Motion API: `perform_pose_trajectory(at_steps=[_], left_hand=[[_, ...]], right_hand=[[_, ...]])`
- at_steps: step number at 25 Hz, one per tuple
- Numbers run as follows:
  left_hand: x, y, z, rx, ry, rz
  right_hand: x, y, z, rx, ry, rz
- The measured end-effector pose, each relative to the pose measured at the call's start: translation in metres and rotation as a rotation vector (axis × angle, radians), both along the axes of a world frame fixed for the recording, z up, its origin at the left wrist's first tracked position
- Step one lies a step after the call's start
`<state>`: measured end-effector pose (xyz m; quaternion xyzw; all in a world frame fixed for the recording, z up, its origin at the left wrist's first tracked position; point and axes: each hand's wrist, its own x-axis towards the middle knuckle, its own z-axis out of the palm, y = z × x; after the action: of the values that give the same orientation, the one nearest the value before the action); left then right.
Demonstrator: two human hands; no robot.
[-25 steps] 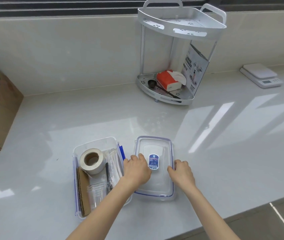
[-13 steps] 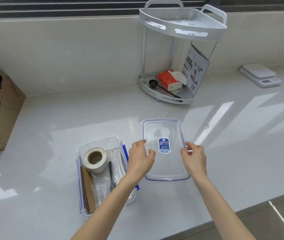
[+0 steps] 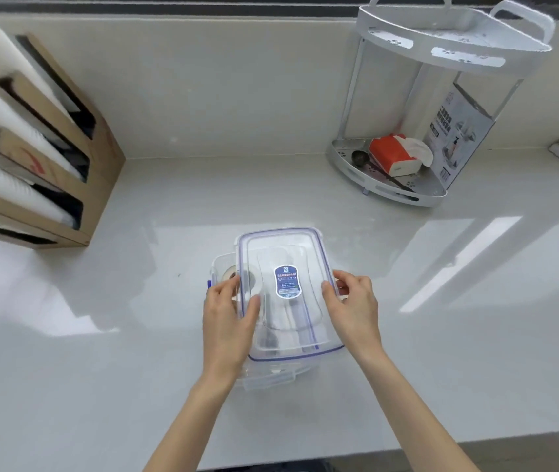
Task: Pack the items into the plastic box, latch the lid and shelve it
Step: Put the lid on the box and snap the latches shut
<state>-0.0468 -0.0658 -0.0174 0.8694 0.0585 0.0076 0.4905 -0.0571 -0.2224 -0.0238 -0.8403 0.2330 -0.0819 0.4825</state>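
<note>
The clear rectangular plastic lid with a blue seal line and a blue label [image 3: 286, 291] hangs over the clear plastic box [image 3: 227, 267] near the middle of the pale glossy tabletop [image 3: 101, 335], shifted toward 3 o'clock so that the box's 9 o'clock wall and the white roll of tape [image 3: 237, 277] inside it show past the lid's edge. The left hand [image 3: 228, 321] pinches the lid's long 9 o'clock edge, its fingers [image 3: 227, 289] curled under and the thumb on top; the right hand [image 3: 353, 308] grips the opposite long edge the same way. Holding both long sides likely keeps the lid level and lets the person square it over the rim before pressing down. The lid is not yet seated, and no latch looks closed.

Half a second ago the lid lay at 3 o'clock of the open box, with tape, cardboard and small bags plainly visible inside; now it is raised and carried across over the box, covering most of the contents. The view has swung too, bringing the wooden slotted rack [image 3: 32, 158] at 10 o'clock much closer. The white two-tier corner shelf [image 3: 441, 46] stands at 1 o'clock, well apart from the box, probably where the packed box should go.
</note>
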Motion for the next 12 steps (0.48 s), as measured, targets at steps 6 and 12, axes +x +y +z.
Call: perform_pose_trajectory(at_steps=[6, 12], left_hand=[[-0.012, 0.030, -0.011, -0.033, 0.070, 0.093], [-0.015, 0.037, -0.019, -0.053, 0.092, 0.084]], right_hand=[[-0.002, 0.028, -0.012, 0.027, 0.056, 0.105], [-0.001, 0.035, -0.018, 0.014, 0.087, 0.131]])
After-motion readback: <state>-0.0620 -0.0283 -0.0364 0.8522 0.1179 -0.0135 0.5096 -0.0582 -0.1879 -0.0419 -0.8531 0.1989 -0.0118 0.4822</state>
